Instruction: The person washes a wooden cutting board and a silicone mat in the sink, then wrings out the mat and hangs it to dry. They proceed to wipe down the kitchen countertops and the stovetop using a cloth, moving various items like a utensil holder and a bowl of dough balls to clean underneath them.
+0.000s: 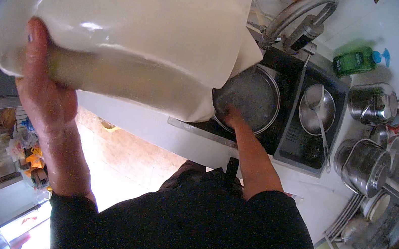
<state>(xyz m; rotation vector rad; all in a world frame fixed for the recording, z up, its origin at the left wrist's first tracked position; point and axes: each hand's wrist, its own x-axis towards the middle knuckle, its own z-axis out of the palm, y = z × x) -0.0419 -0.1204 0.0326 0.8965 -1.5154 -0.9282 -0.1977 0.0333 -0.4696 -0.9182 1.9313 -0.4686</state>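
My left hand [49, 80] grips the lower left edge of a large, glossy, cream plastic bag or container [153, 15], with the thumb on the face towards me. Which of the two it is, I cannot tell. It is raised in front of me and covers much of the upper left view. My right hand [232, 117] reaches into a round metal-rimmed basin or pan [256, 98] in the left bowl of the dark sink [287, 72]. Greyish liquid seems to fill the pan. The right fingertips are blurred, and the plastic hides the pan's left part.
A curved faucet [295, 12] rises behind the sink. In the right bowl, a ladle [319, 118] lies across a metal bowl [305, 118]. Right of it stand a green pump bottle [355, 62], metal pots [363, 166] and a dish rack [396, 194]. Bags [32, 158] lie at left.
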